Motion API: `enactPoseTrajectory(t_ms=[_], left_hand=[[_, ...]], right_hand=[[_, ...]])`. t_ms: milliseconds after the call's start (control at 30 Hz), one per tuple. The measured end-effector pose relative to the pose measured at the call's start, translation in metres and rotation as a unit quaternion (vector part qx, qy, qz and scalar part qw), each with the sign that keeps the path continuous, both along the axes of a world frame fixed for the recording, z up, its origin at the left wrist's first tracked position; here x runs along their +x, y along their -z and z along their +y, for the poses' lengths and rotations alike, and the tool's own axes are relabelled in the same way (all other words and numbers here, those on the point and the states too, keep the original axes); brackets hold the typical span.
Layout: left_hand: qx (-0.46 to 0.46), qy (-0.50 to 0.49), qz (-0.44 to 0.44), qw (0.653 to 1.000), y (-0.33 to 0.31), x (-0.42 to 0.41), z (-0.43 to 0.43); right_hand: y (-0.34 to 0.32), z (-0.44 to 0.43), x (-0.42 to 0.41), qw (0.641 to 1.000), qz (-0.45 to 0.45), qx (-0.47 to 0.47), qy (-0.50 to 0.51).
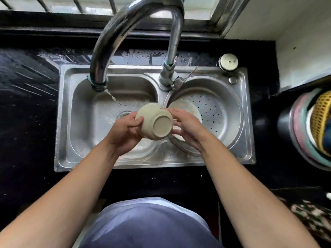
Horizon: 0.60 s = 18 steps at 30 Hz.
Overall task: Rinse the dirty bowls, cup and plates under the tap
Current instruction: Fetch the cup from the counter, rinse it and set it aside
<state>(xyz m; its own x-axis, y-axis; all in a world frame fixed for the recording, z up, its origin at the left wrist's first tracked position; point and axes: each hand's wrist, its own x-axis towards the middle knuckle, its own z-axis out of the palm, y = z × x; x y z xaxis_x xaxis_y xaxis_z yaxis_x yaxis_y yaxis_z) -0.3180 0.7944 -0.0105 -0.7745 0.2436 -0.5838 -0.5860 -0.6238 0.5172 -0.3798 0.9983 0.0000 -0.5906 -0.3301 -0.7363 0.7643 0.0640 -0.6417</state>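
A pale ceramic bowl (155,122) is held upside down and tilted, its round foot facing me, above the divider of the steel double sink (64,122). My left hand (123,133) grips its left side and my right hand (186,127) holds its right side. The curved tap (114,42) ends over the left basin, where a thin stream of water (111,95) runs down, just left of the bowl. A white plate (186,107) lies in the perforated strainer (220,111) in the right basin, partly hidden behind my right hand.
Wet black counter (26,104) surrounds the sink. A round metal cap (228,62) sits at the sink's back right corner. Stacked coloured basins with a yellow basket (315,126) stand on the counter at the right. A window with bars runs along the back.
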Motion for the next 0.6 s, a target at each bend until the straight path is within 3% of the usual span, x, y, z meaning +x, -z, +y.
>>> enactPoseTrajectory(t_ms=[100, 167, 267, 333, 433, 600], left_hand=[[0.075, 0.006, -0.005, 0.997, 0.003, -0.016, 0.026], [0.051, 0.020, -0.009, 0.998, 0.006, -0.032, 0.046], [-0.184, 0.088, -0.035, 0.978, 0.015, -0.051, 0.079], [-0.382, 0.092, -0.032, 0.919, 0.027, -0.047, 0.097], [-0.575, 0.140, -0.032, 0.805, 0.050, -0.018, 0.113], [-0.600, 0.382, -0.109, 0.695, 0.080, 0.035, 0.142]], right_hand=[[0.000, 0.031, -0.010, 0.996, -0.057, -0.048, 0.057], [0.000, 0.055, -0.016, 0.988, -0.079, -0.098, 0.088], [0.000, 0.088, -0.024, 0.976, -0.074, -0.134, 0.152], [0.001, 0.104, -0.032, 0.970, -0.058, -0.119, 0.204], [0.011, 0.121, -0.047, 0.956, -0.058, -0.095, 0.272], [0.031, 0.109, -0.089, 0.932, -0.084, -0.072, 0.345]])
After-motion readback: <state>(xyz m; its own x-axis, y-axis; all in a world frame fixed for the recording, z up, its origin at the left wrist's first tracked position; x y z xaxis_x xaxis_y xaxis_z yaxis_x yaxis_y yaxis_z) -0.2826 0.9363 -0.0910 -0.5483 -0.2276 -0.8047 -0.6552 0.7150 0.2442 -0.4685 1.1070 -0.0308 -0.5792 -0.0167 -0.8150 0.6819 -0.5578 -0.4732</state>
